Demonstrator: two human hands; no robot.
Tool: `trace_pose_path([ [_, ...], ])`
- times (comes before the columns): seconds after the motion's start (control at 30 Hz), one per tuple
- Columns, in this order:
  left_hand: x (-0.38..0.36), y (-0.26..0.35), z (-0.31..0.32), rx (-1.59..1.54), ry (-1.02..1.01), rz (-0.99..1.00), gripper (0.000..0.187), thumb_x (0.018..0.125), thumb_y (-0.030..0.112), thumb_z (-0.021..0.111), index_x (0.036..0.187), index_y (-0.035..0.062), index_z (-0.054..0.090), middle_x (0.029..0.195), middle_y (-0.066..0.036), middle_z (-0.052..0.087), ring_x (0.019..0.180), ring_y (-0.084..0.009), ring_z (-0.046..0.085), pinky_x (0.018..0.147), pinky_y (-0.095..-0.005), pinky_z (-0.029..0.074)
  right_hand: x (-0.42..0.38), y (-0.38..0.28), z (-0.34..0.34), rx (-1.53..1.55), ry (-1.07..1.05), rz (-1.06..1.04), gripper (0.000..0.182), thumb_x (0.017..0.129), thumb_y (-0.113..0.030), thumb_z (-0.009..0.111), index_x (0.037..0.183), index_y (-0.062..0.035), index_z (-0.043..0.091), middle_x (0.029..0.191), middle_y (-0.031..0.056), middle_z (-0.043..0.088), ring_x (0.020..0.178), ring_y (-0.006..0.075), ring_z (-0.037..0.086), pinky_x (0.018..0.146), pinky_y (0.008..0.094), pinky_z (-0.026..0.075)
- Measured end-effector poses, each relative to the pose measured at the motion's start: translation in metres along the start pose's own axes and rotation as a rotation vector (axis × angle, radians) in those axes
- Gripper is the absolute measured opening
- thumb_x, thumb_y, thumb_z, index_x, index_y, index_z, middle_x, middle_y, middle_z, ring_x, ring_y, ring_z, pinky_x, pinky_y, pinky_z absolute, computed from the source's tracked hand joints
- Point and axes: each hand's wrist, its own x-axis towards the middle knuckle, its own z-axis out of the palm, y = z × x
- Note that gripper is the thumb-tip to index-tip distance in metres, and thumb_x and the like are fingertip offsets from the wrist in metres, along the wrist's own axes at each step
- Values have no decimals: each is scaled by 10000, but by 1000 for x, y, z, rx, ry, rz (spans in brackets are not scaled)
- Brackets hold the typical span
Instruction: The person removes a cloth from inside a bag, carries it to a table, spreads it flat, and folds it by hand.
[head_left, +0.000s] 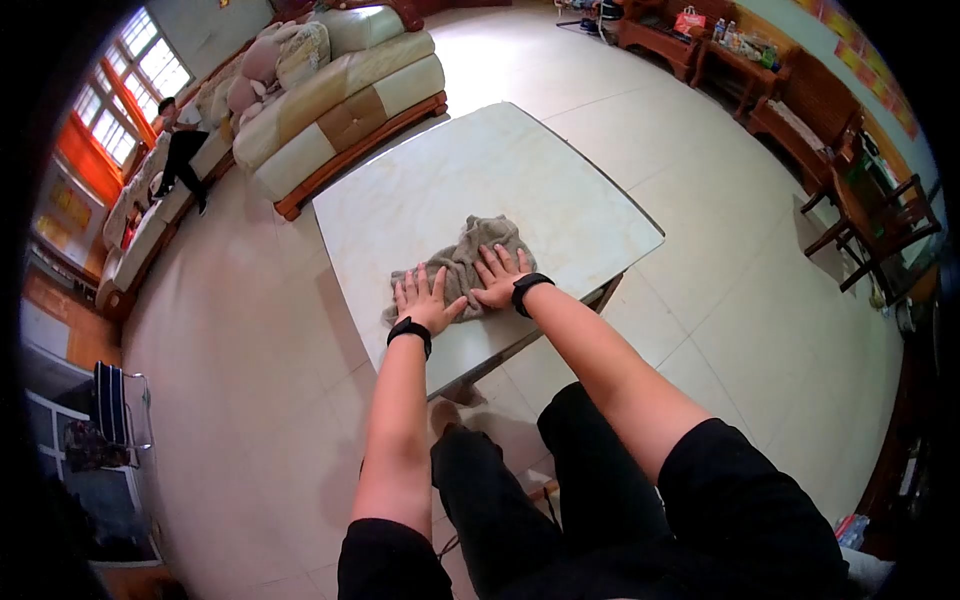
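Note:
A crumpled grey-brown cloth [457, 262] lies near the front edge of a pale, marble-look square table [440, 170]. On the cloth's left part rests my left hand [428, 302], palm down with the fingers spread. My right hand [503, 277] lies flat on the cloth's right part, its fingers also apart. Both hands press on the cloth from above, and neither is wrapped round it. Each wrist wears a black band. Part of the cloth is hidden under the palms.
A cream and brown sofa [345, 110] stands close behind the table's left side. Another person [182, 150] sits on a sofa at the far left. Wooden chairs [815, 110] and a small side table with bottles line the right wall. A folding chair [112, 405] stands at the left.

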Motion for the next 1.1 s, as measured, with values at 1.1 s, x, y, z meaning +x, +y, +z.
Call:
trace_pose_path([
  [1.1, -51, 19, -34, -97, -117, -93, 590, 936, 453, 262, 1455, 242, 78, 1521, -62, -10, 1398, -260, -14, 1094, -515, -26, -11, -6, -29, -169, 104, -245, 798, 843, -604, 396, 1392, -37, 282, 1464, 204, 177, 1352, 410, 109, 1067, 567, 98],
])
